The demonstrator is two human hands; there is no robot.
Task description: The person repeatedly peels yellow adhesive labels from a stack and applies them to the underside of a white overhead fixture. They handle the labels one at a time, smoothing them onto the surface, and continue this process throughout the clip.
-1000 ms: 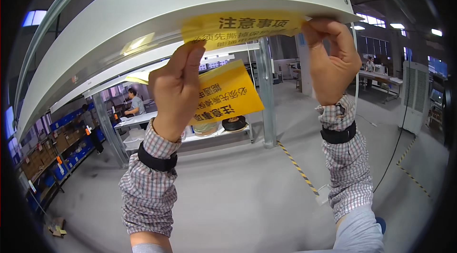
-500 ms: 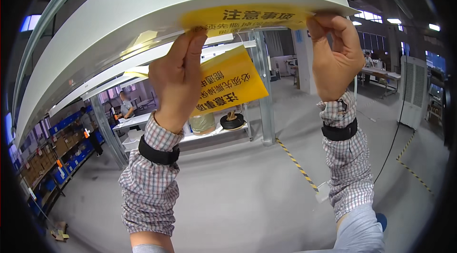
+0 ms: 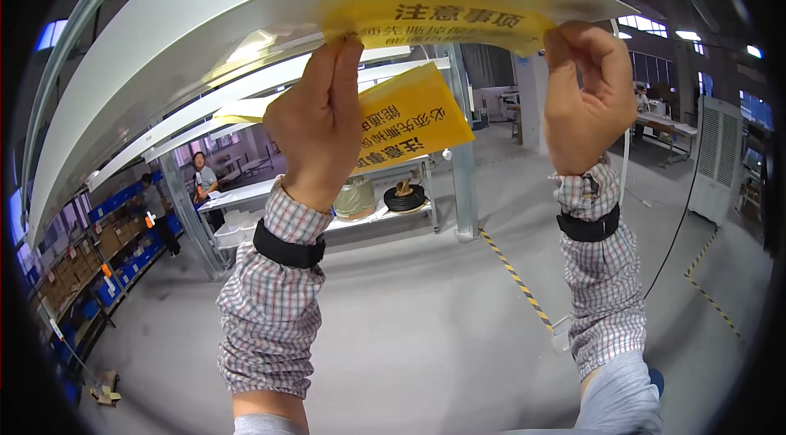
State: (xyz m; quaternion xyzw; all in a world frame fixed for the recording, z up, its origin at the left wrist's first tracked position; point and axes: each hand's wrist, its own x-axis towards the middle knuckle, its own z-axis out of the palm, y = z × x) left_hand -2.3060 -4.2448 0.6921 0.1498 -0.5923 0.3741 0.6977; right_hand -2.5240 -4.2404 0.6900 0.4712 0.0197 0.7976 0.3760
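Overhead, a thin yellow printed label [image 3: 446,11] lies along the underside of a long white panel [image 3: 246,5]. My left hand [image 3: 315,120] pinches the label's lower left corner between thumb and fingers. At its lower right corner, the thumb and index finger of my right hand [image 3: 589,99] are closed in a pinch too. Between the hands the label bows slightly. A second yellow label [image 3: 422,112], its print upside down, shows behind my left hand, which covers part of it. Both forearms are raised, in checked sleeves with black bands.
A metal post [image 3: 463,181] stands beyond the hands, beside a white shelf [image 3: 360,224] with a black cable coil [image 3: 405,198]. Shelving with blue bins [image 3: 135,267] runs along the left. A person [image 3: 205,177] is at a far table. A tall white slatted unit [image 3: 716,157] stands right.
The panel, label and both hands sit slightly farther right in view. Both hands keep their pinch on the label. The far person has turned and is more upright.
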